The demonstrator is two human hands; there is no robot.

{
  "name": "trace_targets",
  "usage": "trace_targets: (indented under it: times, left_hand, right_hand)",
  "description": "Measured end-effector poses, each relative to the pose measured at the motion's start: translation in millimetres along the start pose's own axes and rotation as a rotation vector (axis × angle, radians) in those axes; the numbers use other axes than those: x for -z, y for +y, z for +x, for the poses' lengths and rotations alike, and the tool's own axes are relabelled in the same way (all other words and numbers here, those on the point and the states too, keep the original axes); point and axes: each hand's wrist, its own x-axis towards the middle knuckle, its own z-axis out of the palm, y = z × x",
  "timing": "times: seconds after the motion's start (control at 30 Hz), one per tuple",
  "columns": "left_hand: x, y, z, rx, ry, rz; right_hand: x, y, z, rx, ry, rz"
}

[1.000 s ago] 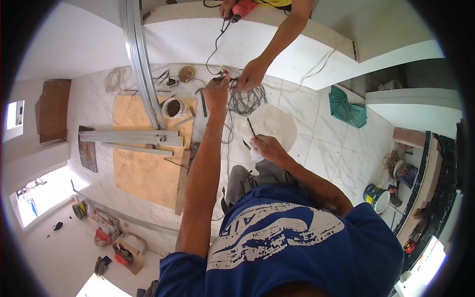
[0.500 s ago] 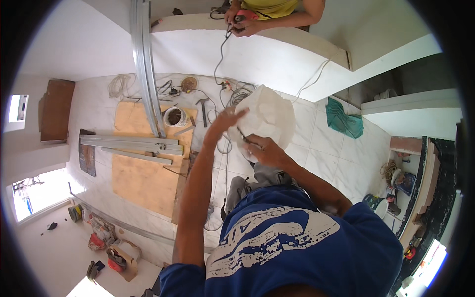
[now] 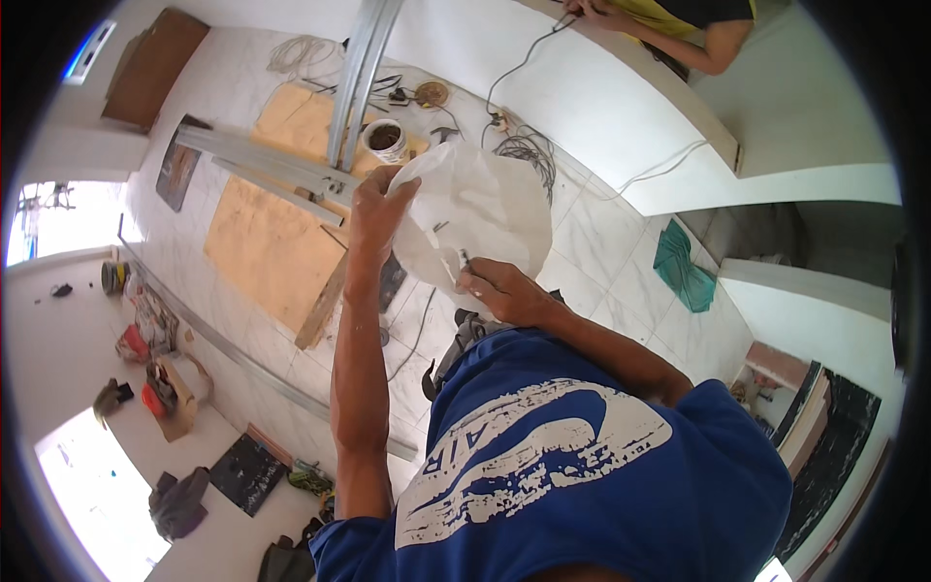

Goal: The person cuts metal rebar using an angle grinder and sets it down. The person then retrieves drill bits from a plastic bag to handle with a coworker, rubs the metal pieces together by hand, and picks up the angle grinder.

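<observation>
Translucent white thin plastic bag, centre of the frame, spread open above the pale marbled tile floor; the left hand is clamped on its left edge, thumb and fingers pinching the film; the right hand, at the lower edge of the bag, is closed around a slim dark rod-like piece, though whether it also grips the film cannot be told. The thin film could plausibly tear if the hard tip were pushed against it; a loosened left pinch could let the edge sag and spill any contents. Beyond, upper centre, stand a round white plastic bucket with dark contents and a loose coil of grey cable, the latter a possible snag for the feet; left, silver metal channels cross a flat tan wooden board; upper right, a co-worker's hands meet over a ledge.
</observation>
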Motion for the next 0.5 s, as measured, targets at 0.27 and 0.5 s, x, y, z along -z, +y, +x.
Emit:
trace_targets:
  times: [0.27,0.5]
  left_hand:
    - [42.0,27.7,-99.5,-0.149,0.118,0.31]
    - [48.9,28.2,-153.0,-0.151,0.164,0.312]
  right_hand:
    - [-45.1,26.5,0.6,-0.129,-0.111,-0.175]
    - [-84.9,11.6,41.3,-0.726,-0.26,0.759]
